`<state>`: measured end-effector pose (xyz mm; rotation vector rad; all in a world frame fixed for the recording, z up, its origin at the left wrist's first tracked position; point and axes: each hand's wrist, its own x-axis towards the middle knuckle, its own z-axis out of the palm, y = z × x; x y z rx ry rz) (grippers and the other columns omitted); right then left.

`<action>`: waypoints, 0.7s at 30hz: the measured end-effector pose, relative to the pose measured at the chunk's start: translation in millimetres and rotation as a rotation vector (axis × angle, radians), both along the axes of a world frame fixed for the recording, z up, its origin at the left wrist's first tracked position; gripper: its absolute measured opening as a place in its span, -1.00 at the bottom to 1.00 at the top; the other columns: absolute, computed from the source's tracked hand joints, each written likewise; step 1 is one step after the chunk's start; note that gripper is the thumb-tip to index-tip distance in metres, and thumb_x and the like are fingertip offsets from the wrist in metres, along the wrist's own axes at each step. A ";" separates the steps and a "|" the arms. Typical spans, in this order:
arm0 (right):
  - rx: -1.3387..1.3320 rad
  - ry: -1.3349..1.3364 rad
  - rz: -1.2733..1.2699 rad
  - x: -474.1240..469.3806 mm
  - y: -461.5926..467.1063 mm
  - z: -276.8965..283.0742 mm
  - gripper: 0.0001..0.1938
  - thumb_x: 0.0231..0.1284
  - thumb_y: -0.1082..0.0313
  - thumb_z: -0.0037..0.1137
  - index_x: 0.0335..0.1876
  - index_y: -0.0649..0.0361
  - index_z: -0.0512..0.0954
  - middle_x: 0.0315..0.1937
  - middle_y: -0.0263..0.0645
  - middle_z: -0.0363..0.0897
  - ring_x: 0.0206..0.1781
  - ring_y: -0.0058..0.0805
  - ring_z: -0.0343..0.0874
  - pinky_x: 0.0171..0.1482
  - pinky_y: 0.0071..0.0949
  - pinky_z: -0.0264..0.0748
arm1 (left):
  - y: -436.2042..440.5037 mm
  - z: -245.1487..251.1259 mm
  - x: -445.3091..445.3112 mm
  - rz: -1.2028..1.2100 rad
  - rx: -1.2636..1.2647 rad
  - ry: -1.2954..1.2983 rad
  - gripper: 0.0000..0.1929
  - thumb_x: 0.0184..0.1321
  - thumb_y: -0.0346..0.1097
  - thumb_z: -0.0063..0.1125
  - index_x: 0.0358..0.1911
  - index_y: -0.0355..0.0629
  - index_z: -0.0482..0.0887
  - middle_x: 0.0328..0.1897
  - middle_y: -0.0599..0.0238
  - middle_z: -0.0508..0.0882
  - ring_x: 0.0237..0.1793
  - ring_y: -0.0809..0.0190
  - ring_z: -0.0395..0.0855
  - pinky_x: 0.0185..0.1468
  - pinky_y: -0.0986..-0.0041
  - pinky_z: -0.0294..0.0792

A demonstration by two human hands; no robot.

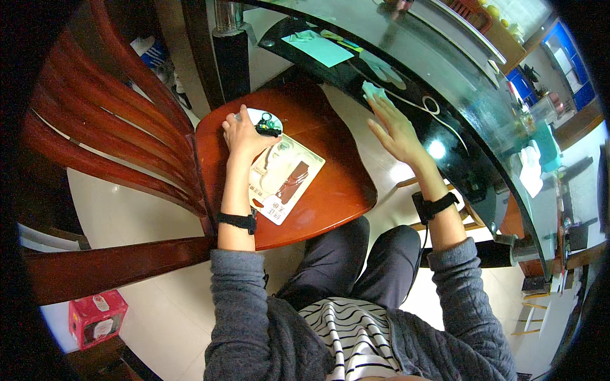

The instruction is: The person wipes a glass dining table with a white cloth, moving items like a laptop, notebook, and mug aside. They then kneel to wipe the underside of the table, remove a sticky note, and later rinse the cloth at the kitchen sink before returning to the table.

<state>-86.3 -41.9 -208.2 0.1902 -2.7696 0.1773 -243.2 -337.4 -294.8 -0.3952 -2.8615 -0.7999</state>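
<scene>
My left hand (240, 135) is over the wooden chair seat (343, 185), its fingers curled around a white round object (257, 115). Small black and green items with a metal ring (268, 125) lie against that object, by my thumb; part of them is hidden. Beside this hand, a blister-pack card (290, 174) bearing writing lies on the seat. To the right, my right hand (393, 126) is stretched out flat at the black glass shelf (352, 78) under the table. Its fingertips press on a crumpled pale green cloth or tissue (373, 90), with the thumb held apart.
A sheet of paper (317, 47) and a white cable (429, 107) lie on the shelf. Above it curves the glass tabletop (429, 62), with white tissue (530, 171) near its edge. The slatted chair back (119, 133) rises at left. A red box (97, 319) stands lower left.
</scene>
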 end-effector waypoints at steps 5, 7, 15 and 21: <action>-0.038 0.003 -0.026 -4.7 11.4 -3.2 -0.41 0.38 -0.01 -0.15 0.40 0.17 0.21 0.40 0.02 0.16 0.47 -0.09 0.08 0.45 -0.27 0.04 | -1.8 -12.0 -2.3 -0.013 -0.020 -0.070 0.27 -0.54 0.18 0.57 0.37 -0.23 0.15 0.27 -0.28 0.31 0.25 -0.27 0.28 0.27 -0.02 0.24; -0.006 0.050 -0.057 -0.2 15.8 -4.9 -0.40 0.35 -0.06 -0.12 0.38 0.16 0.25 0.37 0.01 0.22 0.44 -0.08 0.15 0.42 -0.25 0.12 | -4.1 -14.6 -3.5 -0.015 -0.027 -0.097 0.28 -0.53 0.20 0.57 0.38 -0.23 0.13 0.28 -0.27 0.30 0.27 -0.27 0.26 0.29 -0.02 0.22; -0.002 -0.049 -0.527 40.7 55.3 -2.7 -0.36 0.36 -0.14 -0.19 0.38 0.18 0.26 0.41 0.00 0.15 0.48 -0.15 0.09 0.44 -0.29 0.03 | -10.7 -16.9 -9.0 -0.037 -0.090 -0.263 0.34 -0.51 0.26 0.54 0.42 -0.25 0.04 0.36 -0.28 0.21 0.35 -0.31 0.18 0.34 -0.02 0.17; -0.006 -0.006 -0.501 51.1 68.5 -14.4 -0.33 0.34 -0.19 -0.19 0.42 0.07 0.21 0.42 -0.05 0.15 0.48 -0.10 0.08 0.43 -0.20 0.04 | -16.0 -18.9 -22.0 -0.042 -0.138 -0.329 0.37 -0.48 0.24 0.56 0.44 -0.23 -0.04 0.42 -0.24 0.15 0.41 -0.23 0.11 0.39 -0.03 0.10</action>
